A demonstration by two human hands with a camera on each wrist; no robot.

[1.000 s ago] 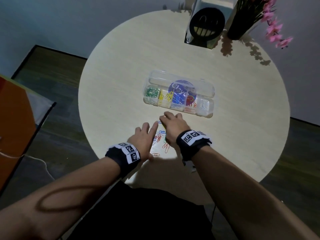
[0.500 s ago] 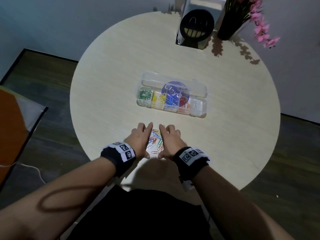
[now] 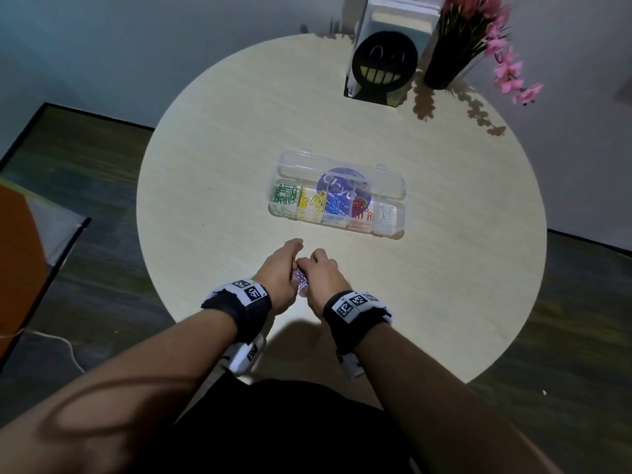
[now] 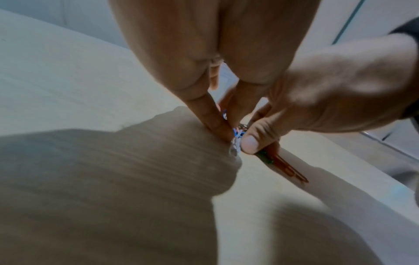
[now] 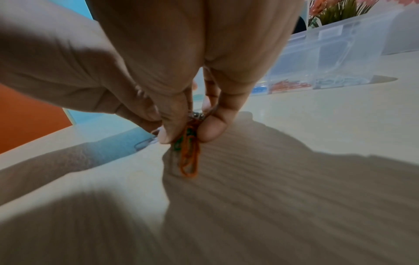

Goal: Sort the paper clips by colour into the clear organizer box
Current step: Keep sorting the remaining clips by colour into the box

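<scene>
The clear organizer box (image 3: 399,213) lies open mid-table, its lid (image 3: 301,164) folded back. Its compartments hold green (image 3: 285,195), yellow (image 3: 313,201), blue (image 3: 337,206), red (image 3: 359,208) and white (image 3: 386,213) clips. Nearer the front edge, my left hand (image 3: 290,261) and right hand (image 3: 313,263) are pressed together around a bunch of mixed paper clips (image 3: 300,279). In the right wrist view my thumb and a finger pinch red and green clips (image 5: 188,154) that dangle onto the table. In the left wrist view my fingertips (image 4: 217,123) squeeze blue and white clips (image 4: 235,141) against the right thumb.
The round pale wooden table (image 3: 222,159) carries a white holder with a black smiley face (image 3: 384,59) and a dark vase of pink flowers (image 3: 455,53) at the far edge. An orange panel (image 3: 17,254) stands at the left, off the table.
Both hands lay flat on either side of the loose clips. They have since drawn together and curled in, gathering the clips into a bunch between them.
</scene>
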